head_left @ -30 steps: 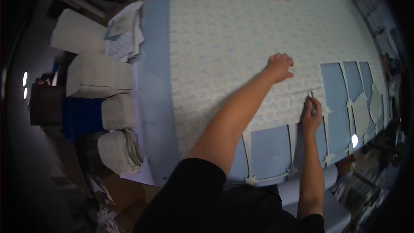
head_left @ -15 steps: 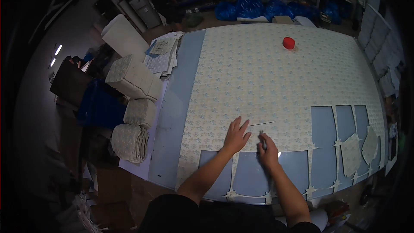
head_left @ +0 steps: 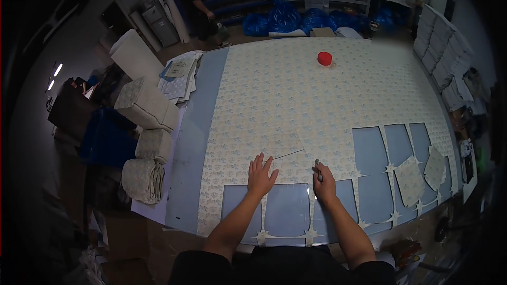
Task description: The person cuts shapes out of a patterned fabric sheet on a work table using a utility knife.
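Patterned cream fabric lies flat over a blue-grey table surface, with several panel-shaped openings near the front edge and on the right. My left hand rests on the fabric with its fingers spread, above the front openings. A thin dark line runs from its fingertips toward the right. My right hand is closed around a small dark cutting tool, whose tip points away from me. Two loose cut fabric pieces lie over the openings on the right.
A red round object sits on the far part of the fabric. Stacks of fabric pieces and papers line the left side. Blue bags stand beyond the table. A person is at the back left.
The view has tilted up and shifted. My left hand has come down from farther out on the fabric to lie flat nearer the front openings. My right hand still holds the tool.
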Action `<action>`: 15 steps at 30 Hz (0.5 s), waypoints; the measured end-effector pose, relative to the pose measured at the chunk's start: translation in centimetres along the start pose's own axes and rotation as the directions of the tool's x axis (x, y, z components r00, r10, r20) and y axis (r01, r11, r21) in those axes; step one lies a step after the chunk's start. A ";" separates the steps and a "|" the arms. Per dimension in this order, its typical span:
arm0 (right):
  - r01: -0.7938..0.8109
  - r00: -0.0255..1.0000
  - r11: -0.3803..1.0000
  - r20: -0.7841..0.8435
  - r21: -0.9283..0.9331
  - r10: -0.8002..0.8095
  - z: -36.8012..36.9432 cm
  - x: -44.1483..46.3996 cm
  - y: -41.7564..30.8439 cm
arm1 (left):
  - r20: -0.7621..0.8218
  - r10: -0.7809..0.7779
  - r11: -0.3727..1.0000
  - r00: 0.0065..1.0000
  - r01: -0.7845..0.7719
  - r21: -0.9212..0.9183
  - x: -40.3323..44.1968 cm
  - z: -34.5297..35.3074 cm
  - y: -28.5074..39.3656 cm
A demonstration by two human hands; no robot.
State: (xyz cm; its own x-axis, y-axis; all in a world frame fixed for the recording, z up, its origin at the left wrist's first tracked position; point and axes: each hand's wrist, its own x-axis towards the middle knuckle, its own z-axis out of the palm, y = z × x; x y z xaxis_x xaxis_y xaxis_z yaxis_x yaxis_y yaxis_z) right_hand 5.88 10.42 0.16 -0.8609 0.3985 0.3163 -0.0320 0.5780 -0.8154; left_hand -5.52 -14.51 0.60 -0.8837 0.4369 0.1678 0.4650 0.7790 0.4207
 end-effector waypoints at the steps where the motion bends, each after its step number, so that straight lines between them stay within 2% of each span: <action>1: 0.059 0.998 0.995 -0.025 -0.084 -0.062 0.3 0.1 0.0 | 0.000 -0.004 1.000 1.000 0.004 -0.007 0.2 0.1 -0.1; 4: 0.011 1.000 0.998 -0.006 -0.064 -0.011 0.7 0.1 -0.1 | -0.004 -0.010 1.000 1.000 0.010 0.003 0.2 0.6 -0.6; 5: 0.038 0.999 0.997 -0.026 -0.070 -0.040 0.7 -0.1 0.1 | -0.011 0.001 1.000 1.000 -0.001 -0.004 0.2 0.7 -0.7; 6: 0.168 0.982 0.977 -0.061 -0.134 -0.177 0.9 -0.2 0.9 | -0.006 0.002 0.999 1.000 -0.002 -0.041 0.2 0.2 -0.4; 7: 0.175 0.981 0.968 -0.052 -0.179 -0.187 0.5 0.0 -0.1 | -0.004 -0.008 0.998 1.000 0.008 -0.062 0.3 -0.1 -0.2; 8: 0.158 0.981 0.964 -0.072 -0.215 -0.177 0.0 0.0 -0.2 | 0.007 0.024 0.996 1.000 -0.023 -0.089 0.3 0.4 0.0; 10: 0.108 0.993 0.984 -0.027 -0.141 -0.113 0.4 0.1 -0.7 | -0.037 0.024 0.997 0.999 -0.027 -0.079 0.0 0.2 -0.7; 15: 0.055 0.998 0.986 -0.029 -0.155 -0.061 0.4 0.0 -1.1 | -0.017 0.049 0.995 0.999 -0.050 -0.088 0.1 0.6 -1.4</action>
State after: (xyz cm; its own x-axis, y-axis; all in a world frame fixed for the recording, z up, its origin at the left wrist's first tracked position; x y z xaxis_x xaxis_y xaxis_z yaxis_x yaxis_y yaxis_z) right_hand 5.72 9.54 0.85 -0.8421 0.3835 0.3792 -0.0002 0.7028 -0.7114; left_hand -6.19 -15.30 -0.47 -0.8607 0.4669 0.2030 0.5023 0.7132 0.4889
